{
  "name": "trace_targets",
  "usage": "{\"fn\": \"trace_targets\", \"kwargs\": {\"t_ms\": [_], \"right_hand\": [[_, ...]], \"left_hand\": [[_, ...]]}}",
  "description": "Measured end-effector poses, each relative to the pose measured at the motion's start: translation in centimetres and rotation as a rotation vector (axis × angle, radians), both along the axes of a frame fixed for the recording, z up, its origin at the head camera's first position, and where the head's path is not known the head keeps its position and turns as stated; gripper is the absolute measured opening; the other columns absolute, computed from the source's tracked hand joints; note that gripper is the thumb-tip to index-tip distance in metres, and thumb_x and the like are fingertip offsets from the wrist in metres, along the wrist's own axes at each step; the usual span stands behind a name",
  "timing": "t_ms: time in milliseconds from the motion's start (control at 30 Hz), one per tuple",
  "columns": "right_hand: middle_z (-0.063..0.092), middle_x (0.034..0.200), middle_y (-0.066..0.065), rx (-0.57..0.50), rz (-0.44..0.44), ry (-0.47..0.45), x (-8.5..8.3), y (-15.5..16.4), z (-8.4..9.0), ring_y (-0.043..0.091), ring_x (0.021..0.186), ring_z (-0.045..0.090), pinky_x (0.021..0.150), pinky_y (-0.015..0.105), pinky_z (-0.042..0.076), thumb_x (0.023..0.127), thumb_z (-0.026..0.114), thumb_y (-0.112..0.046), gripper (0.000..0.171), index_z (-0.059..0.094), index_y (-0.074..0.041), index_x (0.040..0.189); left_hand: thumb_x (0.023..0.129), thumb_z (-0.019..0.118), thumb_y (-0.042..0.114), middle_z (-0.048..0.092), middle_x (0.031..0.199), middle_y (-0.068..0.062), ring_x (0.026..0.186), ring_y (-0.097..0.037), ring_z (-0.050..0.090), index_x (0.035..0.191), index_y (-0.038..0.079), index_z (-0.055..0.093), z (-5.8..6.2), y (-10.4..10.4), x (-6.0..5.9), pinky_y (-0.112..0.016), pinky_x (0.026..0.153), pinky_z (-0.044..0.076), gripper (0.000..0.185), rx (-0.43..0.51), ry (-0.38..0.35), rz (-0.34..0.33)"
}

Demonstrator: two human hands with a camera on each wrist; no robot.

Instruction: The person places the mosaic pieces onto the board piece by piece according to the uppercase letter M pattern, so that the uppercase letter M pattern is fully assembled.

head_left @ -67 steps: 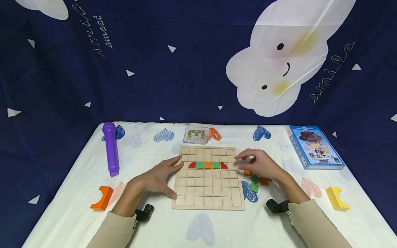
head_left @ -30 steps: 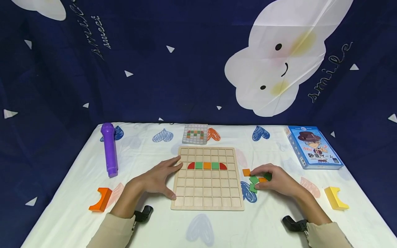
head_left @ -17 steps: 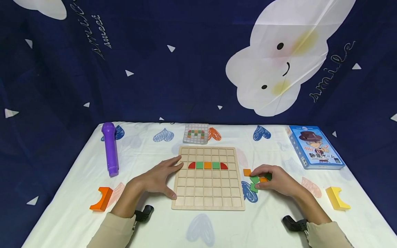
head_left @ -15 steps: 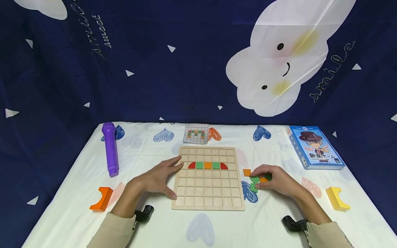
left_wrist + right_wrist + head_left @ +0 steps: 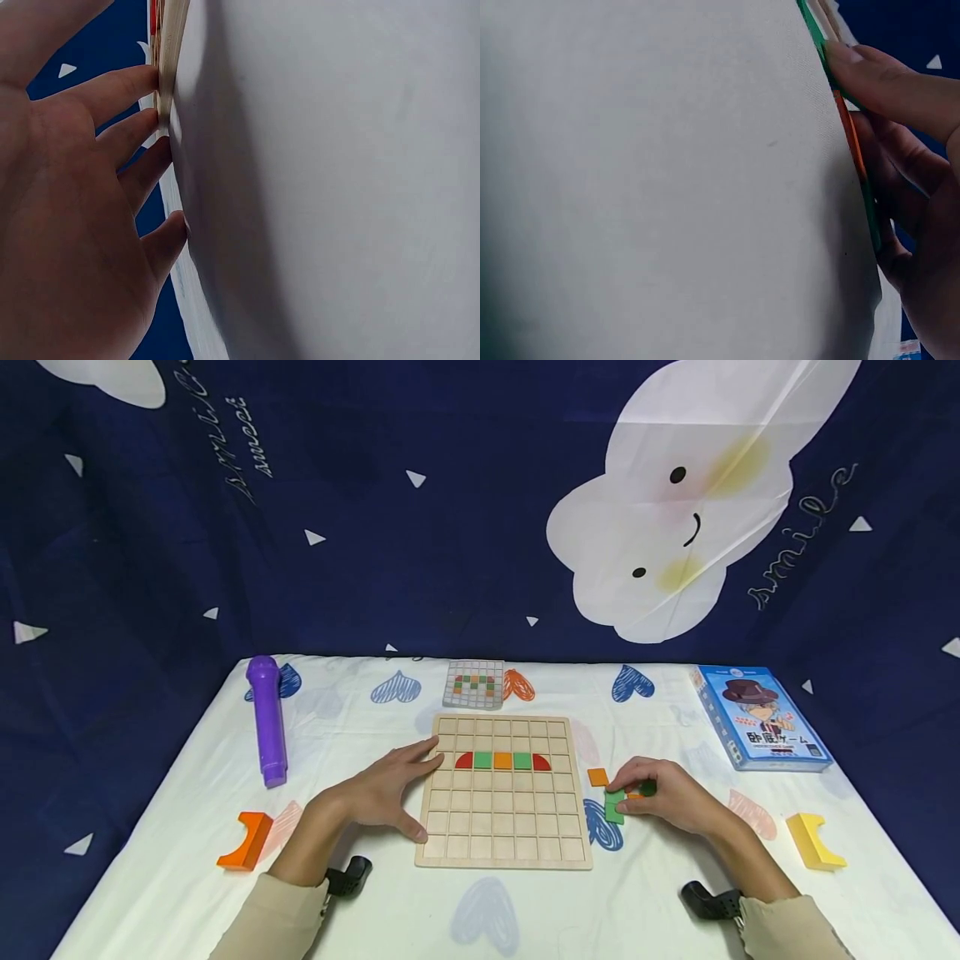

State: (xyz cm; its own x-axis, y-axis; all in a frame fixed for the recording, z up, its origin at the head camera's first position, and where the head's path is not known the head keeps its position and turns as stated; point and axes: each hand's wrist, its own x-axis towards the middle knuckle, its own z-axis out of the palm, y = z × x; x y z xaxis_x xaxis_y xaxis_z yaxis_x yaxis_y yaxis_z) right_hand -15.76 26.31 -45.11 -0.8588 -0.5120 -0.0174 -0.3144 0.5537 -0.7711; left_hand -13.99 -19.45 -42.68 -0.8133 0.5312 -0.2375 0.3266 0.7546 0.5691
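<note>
A wooden grid board (image 5: 502, 852) lies mid-table, bearing a row of tiles: red quarter-round (image 5: 465, 761), green, orange (image 5: 503, 761), green, red. My left hand (image 5: 375, 789) rests against the board's left edge, thumb and fingers spread and fairly straight; the left wrist view shows the fingertips at its side. Right of the board, my right hand (image 5: 671, 793) pinches a green square tile (image 5: 615, 796) between thumb and forefinger, low over the cloth. Another green tile (image 5: 613, 814) touches it or nearly so. An orange tile (image 5: 597, 777) lies beside the fingertips; further orange and green tiles are partly hidden beneath the hand.
Behind the board lies a small pattern card (image 5: 474, 683). A purple toy microphone (image 5: 270, 727) and an orange arch block (image 5: 247, 842) are at left. To the right are a blue game box (image 5: 772, 718) and a yellow arch block (image 5: 816, 841).
My right hand has moved from the board's right edge to the loose tiles. There a green tile has turned square under its fingers, against the other green one. The left hand stays put.
</note>
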Motion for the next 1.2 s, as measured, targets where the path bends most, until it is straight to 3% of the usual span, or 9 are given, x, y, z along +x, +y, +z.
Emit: {"fn": "trace_targets", "kwargs": {"t_ms": [300, 500, 867, 1200], "right_hand": [[0.075, 0.103, -0.002, 0.043, -0.022, 0.006, -0.3, -0.1, 0.5, 0.001, 0.094, 0.063, 0.084, 0.017, 0.051, 0.083, 0.084, -0.018, 0.017, 0.080, -0.021, 0.100], [0.077, 0.110, 0.000, 0.073, -0.059, 0.012, -0.5, 0.2, 0.8, -0.004, 0.101, 0.064, 0.089, 0.014, 0.053, 0.084, 0.084, -0.023, 0.022, 0.081, -0.019, 0.105], [0.074, 0.118, 0.015, -0.055, -0.054, -0.031, -0.7, -0.1, 0.8, 0.001, 0.088, 0.066, 0.078, 0.018, 0.058, 0.083, 0.084, -0.016, 0.031, 0.077, -0.007, 0.112], [0.072, 0.122, 0.020, -0.116, -0.023, -0.067, -0.8, -1.1, 0.8, 0.004, 0.093, 0.071, 0.080, 0.019, 0.061, 0.085, 0.082, -0.013, 0.032, 0.076, -0.004, 0.115]], "left_hand": [[0.065, 0.094, 0.045, 0.016, 0.173, -0.012, 0.158, -0.042, 0.019, 0.158, 0.006, 0.037, 0.0, 0.0, 0.0, -0.065, 0.125, 0.023, 0.116, 0.001, 0.006, -0.005], [0.064, 0.094, 0.045, 0.016, 0.173, -0.011, 0.158, -0.041, 0.020, 0.157, 0.006, 0.037, -0.1, 0.0, 0.0, -0.064, 0.125, 0.024, 0.116, 0.001, 0.005, -0.002], [0.064, 0.094, 0.044, 0.016, 0.173, -0.012, 0.158, -0.042, 0.019, 0.157, 0.005, 0.037, 0.0, 0.0, 0.1, -0.065, 0.125, 0.023, 0.116, 0.003, 0.004, -0.005], [0.064, 0.094, 0.044, 0.016, 0.173, -0.012, 0.158, -0.041, 0.019, 0.157, 0.005, 0.037, 0.0, 0.1, 0.1, -0.063, 0.126, 0.024, 0.116, -0.009, 0.004, -0.001]]}}
